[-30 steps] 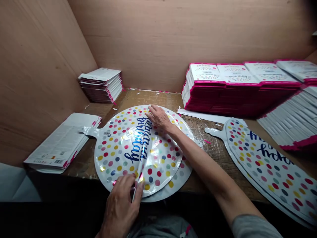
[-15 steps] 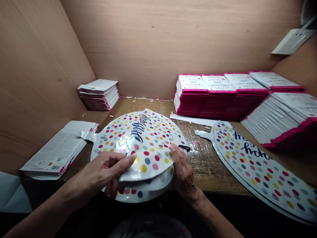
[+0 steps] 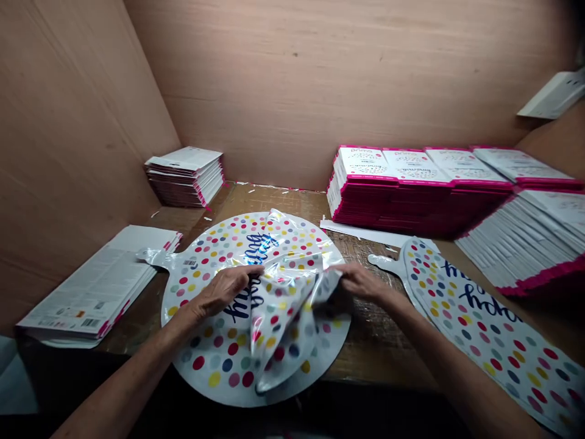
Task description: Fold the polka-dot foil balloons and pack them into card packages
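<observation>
A flat round foil balloon (image 3: 214, 360) with coloured dots and dark blue lettering lies on the table, its pale tail pointing left. On top of it is a second dotted foil balloon (image 3: 287, 311), folded over and crumpled toward the right. My left hand (image 3: 228, 286) is closed at the left fold of the upper balloon, fingertips curled against it. My right hand (image 3: 359, 281) pinches the upper balloon's right side, slightly lifted and creased. Part of the lettering is covered by the folded layer.
More dotted balloons (image 3: 484, 329) lie at the right, overhanging the front edge. Pink-edged packets (image 3: 388, 192) are stacked at the back right, with another stack (image 3: 185, 177) at back left. White packets (image 3: 100, 280) lie on the left. Wooden panels (image 3: 292, 91) enclose the table.
The upper balloon's front part has been folded and bunched toward the right. My right hand has moved up, now gripping its right side. My left hand has shifted slightly up and right.
</observation>
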Demonstrator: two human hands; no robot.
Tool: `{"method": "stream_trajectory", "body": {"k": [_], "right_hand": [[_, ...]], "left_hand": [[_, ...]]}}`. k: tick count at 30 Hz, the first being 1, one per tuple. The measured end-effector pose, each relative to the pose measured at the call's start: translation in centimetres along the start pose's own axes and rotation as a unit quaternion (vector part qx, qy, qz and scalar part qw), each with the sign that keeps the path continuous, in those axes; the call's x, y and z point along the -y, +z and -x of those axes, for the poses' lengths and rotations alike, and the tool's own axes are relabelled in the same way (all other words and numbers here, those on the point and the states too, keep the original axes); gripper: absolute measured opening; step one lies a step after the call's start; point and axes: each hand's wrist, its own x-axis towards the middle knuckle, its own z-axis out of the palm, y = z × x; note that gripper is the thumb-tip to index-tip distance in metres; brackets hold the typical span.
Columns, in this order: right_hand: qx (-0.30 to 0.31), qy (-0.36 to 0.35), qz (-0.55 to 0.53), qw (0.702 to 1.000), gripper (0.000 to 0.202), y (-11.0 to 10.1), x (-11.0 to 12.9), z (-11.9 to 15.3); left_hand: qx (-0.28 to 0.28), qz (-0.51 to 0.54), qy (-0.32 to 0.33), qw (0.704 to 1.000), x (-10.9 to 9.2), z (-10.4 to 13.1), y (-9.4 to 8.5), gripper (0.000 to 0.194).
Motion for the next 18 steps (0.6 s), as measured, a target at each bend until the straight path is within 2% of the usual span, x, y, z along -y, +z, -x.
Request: {"method": "stream_trajectory", "body": {"k": [2, 4, 7, 10, 12, 15, 16, 18], "right_hand": [[-0.025, 0.144, -0.035, 0.989, 0.033, -0.9, -0.9, -3.0], [-0.061, 0.228, -0.025, 0.971, 0.039, -1.2, -1.8, -5.3], [-0.098, 0.262, 0.016, 0.96, 0.041, -0.9, -2.9, -6.5], [-0.136, 0.273, 0.059, 0.951, 0.041, -0.4, -3.3, -6.1], [-0.158, 0.275, 0.088, 0.944, 0.041, 0.0, -3.2, -5.6], [-0.18, 0.281, 0.121, 0.935, 0.043, 0.8, -2.2, -5.1], [-0.203, 0.273, 0.139, 0.93, 0.044, 1.1, -1.6, -4.8], [-0.259, 0.207, 0.2, 0.922, 0.054, 1.8, -0.4, -4.1]], "left_hand": [[-0.035, 0.054, -0.035, 0.997, 0.0, -0.3, -0.2, 0.083], [-0.075, 0.057, -0.094, 0.991, -0.3, -1.3, 0.1, 0.077], [-0.129, -0.003, -0.186, 0.974, -0.8, -3.3, 0.9, 0.058], [-0.176, -0.081, -0.234, 0.953, -0.9, -4.7, 2.0, 0.04], [-0.213, -0.143, -0.227, 0.939, -0.9, -5.0, 2.6, 0.043], [-0.252, -0.238, -0.141, 0.927, -1.0, -5.2, 3.4, 0.049], [-0.241, -0.268, -0.101, 0.927, -0.9, -5.2, 3.6, 0.051], [-0.175, -0.32, -0.048, 0.93, -0.7, -5.5, 3.9, 0.055]]}}
